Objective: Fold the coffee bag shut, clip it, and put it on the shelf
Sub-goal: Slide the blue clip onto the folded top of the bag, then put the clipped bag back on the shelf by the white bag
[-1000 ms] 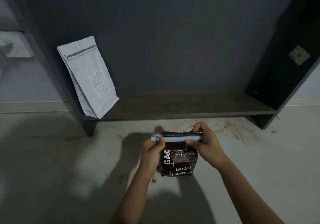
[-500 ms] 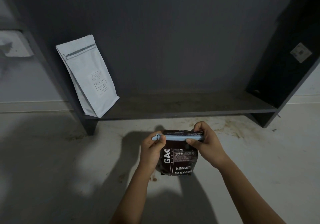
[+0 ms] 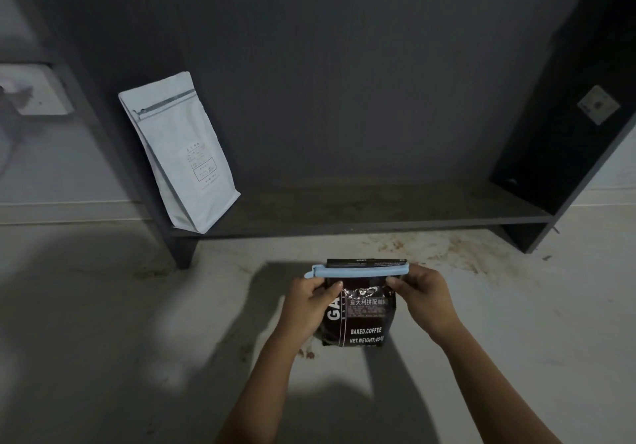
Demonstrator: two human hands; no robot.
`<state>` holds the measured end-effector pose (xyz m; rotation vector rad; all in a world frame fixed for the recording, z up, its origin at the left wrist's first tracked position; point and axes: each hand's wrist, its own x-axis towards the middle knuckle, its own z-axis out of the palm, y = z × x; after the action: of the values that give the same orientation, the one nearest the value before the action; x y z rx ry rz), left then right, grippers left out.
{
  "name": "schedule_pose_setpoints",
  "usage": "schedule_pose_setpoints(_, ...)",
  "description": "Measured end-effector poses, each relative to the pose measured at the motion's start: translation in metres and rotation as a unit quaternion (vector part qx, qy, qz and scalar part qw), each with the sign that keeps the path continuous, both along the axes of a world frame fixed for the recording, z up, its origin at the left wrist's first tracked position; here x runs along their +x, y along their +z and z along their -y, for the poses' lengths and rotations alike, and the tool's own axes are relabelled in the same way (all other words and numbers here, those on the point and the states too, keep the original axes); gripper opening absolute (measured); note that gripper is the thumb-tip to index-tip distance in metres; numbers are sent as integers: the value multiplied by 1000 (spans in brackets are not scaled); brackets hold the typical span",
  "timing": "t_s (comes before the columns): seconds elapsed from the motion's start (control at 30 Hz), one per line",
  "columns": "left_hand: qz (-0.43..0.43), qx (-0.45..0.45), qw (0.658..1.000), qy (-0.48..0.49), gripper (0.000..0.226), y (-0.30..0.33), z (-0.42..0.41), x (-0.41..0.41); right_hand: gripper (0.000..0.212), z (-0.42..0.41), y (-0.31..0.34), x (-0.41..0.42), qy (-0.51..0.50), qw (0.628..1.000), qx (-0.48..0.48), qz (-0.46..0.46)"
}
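Observation:
A dark brown coffee bag (image 3: 364, 316) with white lettering stands upright on the pale floor in front of the shelf. Its top is folded over, and a long light-blue clip (image 3: 358, 271) runs across the fold. My left hand (image 3: 309, 302) grips the bag's upper left corner just under the clip's hinge end. My right hand (image 3: 423, 292) pinches the upper right corner by the clip's other end. The low dark shelf board (image 3: 361, 213) lies just beyond the bag.
A white coffee pouch (image 3: 179, 151) leans against the shelf's left upright. The dark side panel (image 3: 568, 134) closes the shelf on the right. Brown spill stains (image 3: 447, 247) mark the floor under the shelf edge. Most of the shelf board to the right of the pouch is bare.
My hands have slid down from the clip's ends to the bag's upper corners, so the whole clip now shows. The bag stays in place.

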<state>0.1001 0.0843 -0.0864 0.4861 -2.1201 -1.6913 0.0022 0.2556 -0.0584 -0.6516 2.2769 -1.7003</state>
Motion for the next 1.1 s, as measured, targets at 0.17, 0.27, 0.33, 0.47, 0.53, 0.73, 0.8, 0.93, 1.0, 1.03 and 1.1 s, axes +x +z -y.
schedule_pose_setpoints(0.17, 12, 56, 998, -16, 16, 2, 0, 1, 16, 8, -1, 3, -20, 1000, 12, -21)
schedule_pose_setpoints(0.27, 116, 62, 984, -124, 55, -2, 7, 5, 31, 8, -5, 1, 12, 997, 72, -3)
schedule_pose_setpoints(0.33, 132, 60, 978, -148, 76, -4, 9, 8, 59, 6, -8, 4, 97, 986, 103, 87)
schedule_pose_setpoints(0.47, 116, 44, 985, -120, 68, -3, 12, 9, 82, 10, -17, 6, 141, 980, 113, 88)
schedule_pose_setpoints(0.53, 87, 24, 992, -94, 63, 1, 19, 8, 74, 19, -11, 2, 109, 986, 120, 47)
schedule_pose_setpoints(0.73, -78, -27, 996, 45, 60, 58, 54, 1, 67, 74, 40, -16, 89, 996, 12, -6)
schedule_pose_setpoints(0.8, -119, -38, 986, 111, 58, 73, 67, -5, 82, 99, 54, -17, 45, 999, -7, -11)
schedule_pose_setpoints(0.93, -156, 6, 946, 284, 52, 86, 86, -25, 96, 145, 58, -8, 51, 997, 40, -46)
schedule_pose_setpoints(1.0, -163, 44, 918, 360, 48, 86, 97, -35, 89, 166, 53, -1, 105, 993, 27, -53)
schedule_pose_setpoints(1.03, -164, 60, 906, 386, 48, 83, 103, -39, 83, 177, 46, 0, 129, 990, 14, -58)
schedule_pose_setpoints(1.1, -153, 71, 889, 425, 47, 79, 115, -47, 77, 196, 39, -1, 163, 984, 16, -72)
